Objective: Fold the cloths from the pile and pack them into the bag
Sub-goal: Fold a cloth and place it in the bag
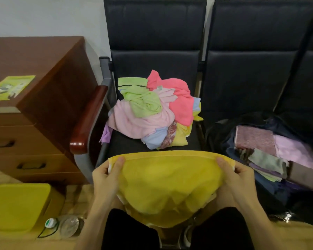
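Note:
A yellow cloth (168, 184) hangs spread out in front of me, above my knees. My left hand (107, 179) pinches its upper left corner, thumb on top. My right hand (237, 179) pinches its upper right corner the same way. Beyond it, a pile of cloths (152, 112) in pink, green, coral, blue and yellow lies on the seat of a black chair (152, 33). To the right, an open dark bag (229, 123) sits on the neighbouring seat with several folded cloths (267, 159) stacked inside it.
A brown wooden drawer cabinet (34, 109) stands at the left with a green leaflet (11, 87) on top. On the floor at lower left are a yellow box (18, 206) and a plastic bottle (65, 226). A wooden armrest (89, 120) borders the chair.

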`<state>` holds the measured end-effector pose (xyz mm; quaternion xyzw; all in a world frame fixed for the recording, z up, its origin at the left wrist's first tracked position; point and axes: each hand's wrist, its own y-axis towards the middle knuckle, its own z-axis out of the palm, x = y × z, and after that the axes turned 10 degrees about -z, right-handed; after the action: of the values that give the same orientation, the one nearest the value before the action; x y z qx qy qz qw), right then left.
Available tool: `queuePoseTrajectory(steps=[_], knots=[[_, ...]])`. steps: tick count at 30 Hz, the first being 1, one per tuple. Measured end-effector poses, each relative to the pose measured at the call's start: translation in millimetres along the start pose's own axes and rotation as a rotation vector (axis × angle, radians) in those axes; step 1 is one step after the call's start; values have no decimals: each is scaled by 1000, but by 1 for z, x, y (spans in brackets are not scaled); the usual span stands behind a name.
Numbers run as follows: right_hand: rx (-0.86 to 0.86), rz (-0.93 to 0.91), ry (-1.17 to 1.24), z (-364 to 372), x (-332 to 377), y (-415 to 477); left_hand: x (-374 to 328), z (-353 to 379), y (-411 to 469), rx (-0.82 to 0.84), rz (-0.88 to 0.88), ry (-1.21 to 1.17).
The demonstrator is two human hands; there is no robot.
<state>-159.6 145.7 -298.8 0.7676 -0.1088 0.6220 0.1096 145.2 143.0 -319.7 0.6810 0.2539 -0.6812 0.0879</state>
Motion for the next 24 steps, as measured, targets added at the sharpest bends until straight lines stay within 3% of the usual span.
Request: queuePoseTrajectory(steps=[10,17,24], knots=[[88,-91,40,31,6,-14,-1,31,-21,143,32,-9],[238,-156,62,65,21,-28,-8,70,-45,351,67,23],[226,-198,19,76,27,-34,-10,81,-51,360,98,78]])
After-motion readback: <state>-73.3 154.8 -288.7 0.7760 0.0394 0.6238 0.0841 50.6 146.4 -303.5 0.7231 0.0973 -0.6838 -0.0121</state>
